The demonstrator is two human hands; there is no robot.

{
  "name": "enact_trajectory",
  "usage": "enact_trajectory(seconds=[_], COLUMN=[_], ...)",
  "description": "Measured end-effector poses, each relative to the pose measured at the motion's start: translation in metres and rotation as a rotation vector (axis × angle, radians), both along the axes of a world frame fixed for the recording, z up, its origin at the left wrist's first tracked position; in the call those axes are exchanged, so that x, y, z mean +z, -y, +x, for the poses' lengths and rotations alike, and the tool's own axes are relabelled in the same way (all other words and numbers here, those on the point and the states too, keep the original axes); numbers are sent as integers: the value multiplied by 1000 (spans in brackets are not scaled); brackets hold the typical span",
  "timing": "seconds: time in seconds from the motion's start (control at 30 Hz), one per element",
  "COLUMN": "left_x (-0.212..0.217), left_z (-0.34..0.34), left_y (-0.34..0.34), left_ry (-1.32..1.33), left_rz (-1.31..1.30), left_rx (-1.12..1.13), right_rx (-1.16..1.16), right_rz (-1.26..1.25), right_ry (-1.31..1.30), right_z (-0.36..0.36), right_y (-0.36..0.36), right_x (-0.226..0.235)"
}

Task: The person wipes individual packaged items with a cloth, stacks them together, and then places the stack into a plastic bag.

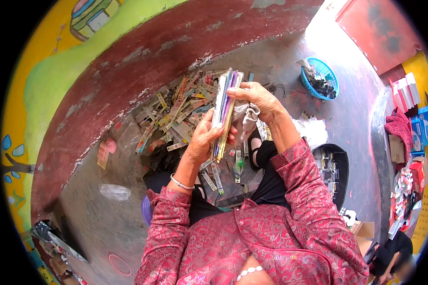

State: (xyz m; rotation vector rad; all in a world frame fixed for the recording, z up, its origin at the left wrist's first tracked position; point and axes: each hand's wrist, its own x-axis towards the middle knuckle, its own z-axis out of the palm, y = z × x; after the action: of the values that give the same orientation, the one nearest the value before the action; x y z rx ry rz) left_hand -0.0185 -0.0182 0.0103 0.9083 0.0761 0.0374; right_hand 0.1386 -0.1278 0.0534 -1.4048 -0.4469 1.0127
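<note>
Between my two hands is a thick stack of long, narrow flat packets (225, 105), held upright with white, purple and yellow edges showing. My left hand (205, 135) is closed around the lower left side, its thumb across the front. At the upper right, my right hand (256, 97) grips the stack with its thumb pressed on the edges. A whitish knotted strip of cloth (247, 115) hangs by my right palm; whether the fingers hold it is unclear. Beyond my hands lies a loose heap of similar narrow packets (178, 102) on the floor, and several more packets (213, 178) lie between my feet.
A blue plastic basket (335, 76) with dark items stands at the far right. A black tray (340, 173) with small pieces lies right of my knee. Clear plastic (115, 192) lies at left. A red-painted wall (104, 71) curves behind the heap. Another person (392, 254) is at lower right.
</note>
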Motion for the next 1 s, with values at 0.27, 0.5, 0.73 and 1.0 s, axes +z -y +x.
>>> enact_trajectory(seconds=[0.27, 0.5, 0.73, 1.0], left_x=[0, -9, -12, -1], left_z=[7, 1, 8, 0], left_y=[0, -5, -3, 14], left_ry=[-104, -135, -205, -190], left_rz=[367, -77, 27, 144], left_rx=[103, 146, 168, 41], right_rx=[36, 107, -303, -841], right_rz=[-34, -75, 246, -37], right_ry=[110, 70, 1014, 1351], right_z=[-10, -8, -36, 27], right_y=[-5, -15, -17, -20], right_x=[-10, -8, 2, -15])
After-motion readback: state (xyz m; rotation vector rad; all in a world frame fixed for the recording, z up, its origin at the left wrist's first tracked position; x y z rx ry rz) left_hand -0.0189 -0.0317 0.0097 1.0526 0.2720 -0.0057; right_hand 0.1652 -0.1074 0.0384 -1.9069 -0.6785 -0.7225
